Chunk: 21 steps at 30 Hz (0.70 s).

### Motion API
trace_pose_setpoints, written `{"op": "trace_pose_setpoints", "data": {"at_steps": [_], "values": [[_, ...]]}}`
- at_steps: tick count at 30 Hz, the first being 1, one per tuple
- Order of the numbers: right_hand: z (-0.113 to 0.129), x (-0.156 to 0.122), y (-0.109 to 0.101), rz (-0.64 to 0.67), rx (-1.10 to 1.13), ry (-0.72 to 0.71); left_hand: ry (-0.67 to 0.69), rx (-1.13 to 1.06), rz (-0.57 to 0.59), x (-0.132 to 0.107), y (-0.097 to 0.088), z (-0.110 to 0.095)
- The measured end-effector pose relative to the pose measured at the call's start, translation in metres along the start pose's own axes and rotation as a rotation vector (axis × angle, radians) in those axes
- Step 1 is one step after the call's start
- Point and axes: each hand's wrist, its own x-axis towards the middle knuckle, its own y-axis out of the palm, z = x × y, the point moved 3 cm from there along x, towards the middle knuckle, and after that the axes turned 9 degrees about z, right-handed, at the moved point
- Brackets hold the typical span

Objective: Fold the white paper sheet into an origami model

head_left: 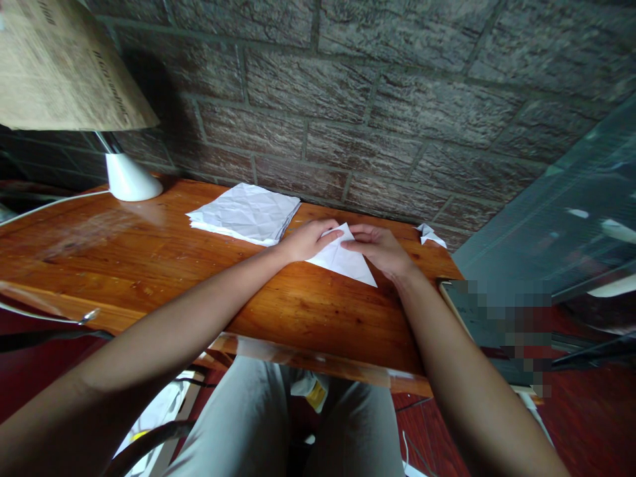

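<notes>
A white sheet of paper folded into a triangle [345, 262] lies on the wooden table [149, 265]. My left hand [309, 240] rests on the paper's left edge, fingers curled and pressing its top corner. From the right, my right hand [380, 250] meets it, fingertips pinched against the same top corner. Both hands touch each other's fingertips over the fold.
A stack of crumpled white sheets [246, 213] lies left of the hands. A small folded paper piece [430, 234] sits at the table's far right corner. A lamp with a white base [130, 177] stands at the back left, by a brick wall [377, 99]. A dark tablet-like object [464, 305] is at right.
</notes>
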Motion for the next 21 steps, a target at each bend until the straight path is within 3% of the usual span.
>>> {"op": "trace_pose_setpoints", "data": {"at_steps": [3, 10, 17, 21], "values": [[-0.002, 0.001, -0.002, -0.027, 0.004, 0.023, -0.017, -0.152, 0.051, 0.002, -0.001, 0.007], [0.004, 0.000, -0.010, -0.177, -0.047, 0.010, -0.180, -0.426, 0.310, -0.001, 0.000, 0.022], [0.003, 0.000, -0.010, -0.156, -0.139, -0.011, -0.227, -0.488, 0.282, -0.002, 0.001, 0.018], [-0.001, 0.002, -0.011, -0.071, -0.178, -0.008, -0.261, -0.589, 0.290, -0.003, 0.005, 0.021]]}}
